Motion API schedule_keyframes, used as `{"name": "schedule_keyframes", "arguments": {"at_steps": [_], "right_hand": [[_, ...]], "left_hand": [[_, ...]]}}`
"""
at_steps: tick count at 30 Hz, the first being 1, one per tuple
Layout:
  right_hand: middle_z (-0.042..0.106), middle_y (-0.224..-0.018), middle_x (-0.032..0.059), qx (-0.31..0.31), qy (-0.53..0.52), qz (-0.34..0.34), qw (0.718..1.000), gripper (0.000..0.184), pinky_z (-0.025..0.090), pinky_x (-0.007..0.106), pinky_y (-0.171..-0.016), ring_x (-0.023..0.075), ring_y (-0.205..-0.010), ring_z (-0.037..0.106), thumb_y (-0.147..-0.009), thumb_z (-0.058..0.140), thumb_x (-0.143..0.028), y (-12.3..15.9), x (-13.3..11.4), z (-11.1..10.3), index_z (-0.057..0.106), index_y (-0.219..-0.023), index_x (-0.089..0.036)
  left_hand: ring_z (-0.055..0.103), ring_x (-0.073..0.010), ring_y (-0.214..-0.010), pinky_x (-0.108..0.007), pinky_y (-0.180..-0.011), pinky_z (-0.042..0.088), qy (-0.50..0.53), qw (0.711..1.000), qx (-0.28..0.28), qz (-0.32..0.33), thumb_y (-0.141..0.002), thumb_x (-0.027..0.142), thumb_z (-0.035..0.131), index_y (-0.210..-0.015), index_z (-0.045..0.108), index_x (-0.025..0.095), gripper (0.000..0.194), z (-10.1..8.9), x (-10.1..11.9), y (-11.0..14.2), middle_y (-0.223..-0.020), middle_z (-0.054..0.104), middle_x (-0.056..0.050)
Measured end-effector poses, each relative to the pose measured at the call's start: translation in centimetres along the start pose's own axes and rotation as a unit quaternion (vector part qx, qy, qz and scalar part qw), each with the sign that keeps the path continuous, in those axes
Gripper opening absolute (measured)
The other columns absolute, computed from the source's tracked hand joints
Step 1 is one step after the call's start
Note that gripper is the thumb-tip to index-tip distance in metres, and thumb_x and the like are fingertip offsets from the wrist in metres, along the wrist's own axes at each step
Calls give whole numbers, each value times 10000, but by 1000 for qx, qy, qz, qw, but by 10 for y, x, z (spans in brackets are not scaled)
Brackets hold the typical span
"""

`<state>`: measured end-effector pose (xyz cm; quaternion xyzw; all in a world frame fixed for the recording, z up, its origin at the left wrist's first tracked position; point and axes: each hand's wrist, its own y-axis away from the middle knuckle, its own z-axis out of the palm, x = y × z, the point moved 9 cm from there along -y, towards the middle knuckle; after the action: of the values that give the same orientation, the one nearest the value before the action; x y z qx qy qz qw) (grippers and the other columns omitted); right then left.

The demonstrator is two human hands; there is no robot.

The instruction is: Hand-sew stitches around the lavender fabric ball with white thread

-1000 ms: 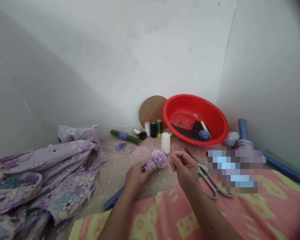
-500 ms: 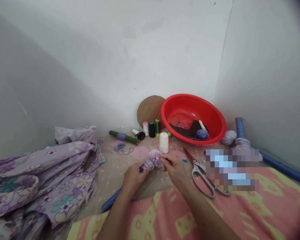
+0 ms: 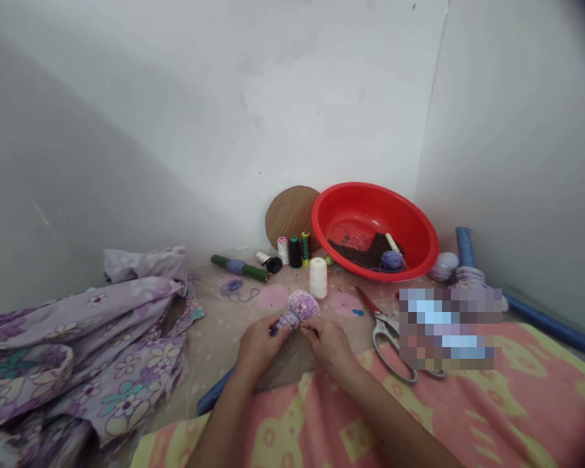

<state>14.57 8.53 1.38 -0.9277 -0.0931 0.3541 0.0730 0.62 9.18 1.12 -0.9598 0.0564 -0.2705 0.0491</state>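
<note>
My left hand point(image 3: 260, 348) is closed around the narrow, wrapped end of a floral cloth bundle point(image 3: 302, 305). The bundle has a round, padded head of white and purple fabric, tilted up and to the right. Thin dark thread point(image 3: 296, 317) circles its neck. Close to that neck, my right hand point(image 3: 330, 341) has its fingertips pinched on the thread, which is too fine to follow between the fingers. A white thread cone point(image 3: 318, 278) stands just behind the bundle.
Scissors point(image 3: 390, 338) lie to the right, near a pink and yellow cloth point(image 3: 322, 422). Behind are a red basin point(image 3: 422, 260), spools point(image 3: 295, 252), a cardboard disc point(image 3: 287, 211) and a green tube point(image 3: 253, 272). Floral fabric point(image 3: 127, 338) heaps at left; a blurred patch covers something at right.
My right hand has moved from the side of the bundle's head down and left to its neck. My left hand keeps its grip on the bundle.
</note>
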Motion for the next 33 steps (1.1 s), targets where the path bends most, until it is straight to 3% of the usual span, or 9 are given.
{"name": "schedule_keyframes", "arguments": {"at_steps": [8, 13, 33], "right_hand": [[665, -840, 18, -23, 25, -2, 999, 249, 361, 225, -639, 160, -783, 584, -735, 438, -179, -1, 2, 10, 651, -837, -258], [666, -864, 12, -17, 19, -11, 1000, 262, 372, 226, -664, 161, -814, 586, -734, 441, -182, -2, 1, 9, 657, -853, -272], [668, -863, 4, -23, 15, -18, 999, 271, 390, 208, -659, 145, -791, 591, -729, 442, -189, -2, -1, 10, 662, -858, -280]], "left_hand": [[552, -162, -875, -201, -702, 373, -20, 999, 28, 12, -749, 440, 401, -1050, 567, 241, 397, 0, -6, -3, -1011, 615, -32], [549, -164, -881, -200, -703, 372, -25, 1000, 15, -2, -752, 434, 400, -1064, 558, 242, 398, 1, -6, -3, -1021, 612, -30], [555, -157, -860, -199, -686, 371, -29, 999, 18, 10, -758, 428, 388, -1041, 569, 266, 374, 0, -4, -3, -985, 627, -15]]}}
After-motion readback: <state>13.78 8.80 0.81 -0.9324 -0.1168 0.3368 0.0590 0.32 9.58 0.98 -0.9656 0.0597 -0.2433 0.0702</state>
